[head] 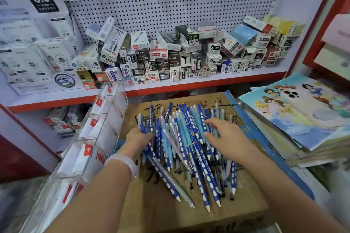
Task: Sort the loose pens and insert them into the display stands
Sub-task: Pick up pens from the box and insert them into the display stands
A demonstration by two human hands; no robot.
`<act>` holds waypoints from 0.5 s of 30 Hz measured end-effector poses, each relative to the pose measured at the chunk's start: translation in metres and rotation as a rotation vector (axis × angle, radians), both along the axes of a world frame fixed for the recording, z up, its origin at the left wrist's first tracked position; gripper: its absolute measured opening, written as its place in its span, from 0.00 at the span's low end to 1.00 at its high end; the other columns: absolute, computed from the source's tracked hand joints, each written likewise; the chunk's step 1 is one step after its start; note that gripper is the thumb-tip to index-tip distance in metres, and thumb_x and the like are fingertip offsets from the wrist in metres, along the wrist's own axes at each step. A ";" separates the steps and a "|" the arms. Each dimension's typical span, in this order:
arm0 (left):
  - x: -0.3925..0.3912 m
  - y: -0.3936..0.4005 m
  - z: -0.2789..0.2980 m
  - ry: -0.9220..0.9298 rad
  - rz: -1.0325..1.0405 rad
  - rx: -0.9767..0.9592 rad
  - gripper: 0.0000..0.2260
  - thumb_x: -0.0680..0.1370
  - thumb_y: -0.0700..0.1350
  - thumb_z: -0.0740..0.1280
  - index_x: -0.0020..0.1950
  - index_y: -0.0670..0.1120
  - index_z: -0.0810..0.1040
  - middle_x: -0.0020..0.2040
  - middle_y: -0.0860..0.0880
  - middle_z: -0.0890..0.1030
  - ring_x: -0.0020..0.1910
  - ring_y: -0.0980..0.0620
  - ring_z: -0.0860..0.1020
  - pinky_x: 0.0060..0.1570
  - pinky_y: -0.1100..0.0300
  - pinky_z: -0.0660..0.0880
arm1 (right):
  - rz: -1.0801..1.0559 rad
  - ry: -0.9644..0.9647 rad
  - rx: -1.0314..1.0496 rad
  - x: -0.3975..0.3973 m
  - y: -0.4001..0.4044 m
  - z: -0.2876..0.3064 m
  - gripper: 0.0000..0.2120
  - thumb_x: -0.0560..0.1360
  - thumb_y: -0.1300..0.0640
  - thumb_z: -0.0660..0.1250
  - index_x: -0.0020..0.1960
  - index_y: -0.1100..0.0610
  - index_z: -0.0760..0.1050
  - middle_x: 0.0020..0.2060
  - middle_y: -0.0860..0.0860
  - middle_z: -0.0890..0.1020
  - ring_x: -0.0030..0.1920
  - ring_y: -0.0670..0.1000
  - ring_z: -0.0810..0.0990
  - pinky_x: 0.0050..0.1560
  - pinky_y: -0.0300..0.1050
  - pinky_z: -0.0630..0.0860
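Observation:
A heap of loose pens (181, 143) lies on a brown cardboard box (170, 212): dark blue ones with white dots, light blue ones and clear grey ones. My left hand (137, 139) sits at the heap's left edge, fingers curled round a few dark blue pens. My right hand (225, 135) rests on the heap's right side with fingers spread over the pens. A clear acrylic display stand (94, 138) with several compartments and white-red card inserts leans to the left of the box; no pens show in it.
A white shelf with a red edge (189, 85) behind the box carries many small refill boxes against a pegboard. Stacked picture books (303, 115) with a phone on top lie to the right. White display boxes fill the shelf's left end.

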State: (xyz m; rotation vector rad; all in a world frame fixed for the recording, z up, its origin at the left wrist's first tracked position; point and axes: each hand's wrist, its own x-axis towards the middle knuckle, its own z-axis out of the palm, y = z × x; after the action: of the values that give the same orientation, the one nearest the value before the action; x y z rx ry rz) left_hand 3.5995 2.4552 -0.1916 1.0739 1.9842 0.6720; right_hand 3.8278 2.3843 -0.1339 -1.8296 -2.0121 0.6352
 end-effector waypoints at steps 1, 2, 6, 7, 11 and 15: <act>-0.001 -0.002 0.002 -0.007 0.006 -0.015 0.09 0.74 0.44 0.68 0.45 0.39 0.73 0.46 0.42 0.78 0.45 0.44 0.78 0.49 0.53 0.76 | -0.001 0.000 -0.003 0.000 0.000 0.000 0.20 0.79 0.51 0.60 0.70 0.50 0.65 0.66 0.49 0.72 0.53 0.50 0.80 0.59 0.46 0.74; -0.003 -0.003 0.004 -0.008 0.010 -0.027 0.09 0.74 0.44 0.69 0.44 0.40 0.72 0.46 0.41 0.77 0.46 0.43 0.77 0.48 0.53 0.75 | -0.002 0.001 -0.003 0.000 0.000 -0.001 0.20 0.79 0.52 0.60 0.70 0.50 0.65 0.66 0.49 0.72 0.53 0.51 0.80 0.58 0.47 0.74; -0.005 -0.006 0.008 -0.090 0.043 -0.020 0.09 0.75 0.41 0.67 0.51 0.39 0.71 0.39 0.43 0.75 0.39 0.47 0.75 0.37 0.57 0.72 | 0.002 -0.008 -0.005 -0.002 0.000 0.000 0.19 0.79 0.52 0.59 0.70 0.51 0.65 0.63 0.51 0.74 0.53 0.51 0.79 0.57 0.46 0.74; -0.005 -0.007 0.009 -0.098 0.051 -0.008 0.09 0.76 0.40 0.67 0.53 0.39 0.71 0.37 0.44 0.73 0.35 0.48 0.73 0.32 0.58 0.69 | 0.004 -0.010 -0.006 -0.002 -0.001 -0.001 0.19 0.79 0.52 0.59 0.70 0.51 0.65 0.62 0.51 0.74 0.53 0.51 0.79 0.57 0.45 0.74; -0.015 -0.005 0.009 -0.062 0.092 0.071 0.14 0.78 0.42 0.64 0.60 0.34 0.71 0.41 0.41 0.74 0.38 0.45 0.74 0.37 0.55 0.71 | 0.012 0.001 -0.001 -0.004 -0.002 -0.002 0.20 0.79 0.53 0.59 0.70 0.52 0.65 0.62 0.51 0.74 0.52 0.52 0.80 0.55 0.44 0.74; -0.023 -0.004 0.013 -0.039 0.123 0.168 0.13 0.77 0.42 0.64 0.56 0.34 0.73 0.47 0.38 0.77 0.46 0.41 0.77 0.50 0.52 0.75 | 0.015 -0.003 -0.008 -0.004 -0.002 -0.004 0.19 0.79 0.53 0.59 0.70 0.52 0.65 0.62 0.51 0.74 0.53 0.51 0.80 0.56 0.45 0.74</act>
State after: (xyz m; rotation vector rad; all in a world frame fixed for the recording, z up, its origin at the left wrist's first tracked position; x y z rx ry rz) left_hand 3.5766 2.4515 -0.1784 1.0334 2.0002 0.9324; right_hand 3.8237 2.3821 -0.1379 -1.8227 -2.0294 0.6460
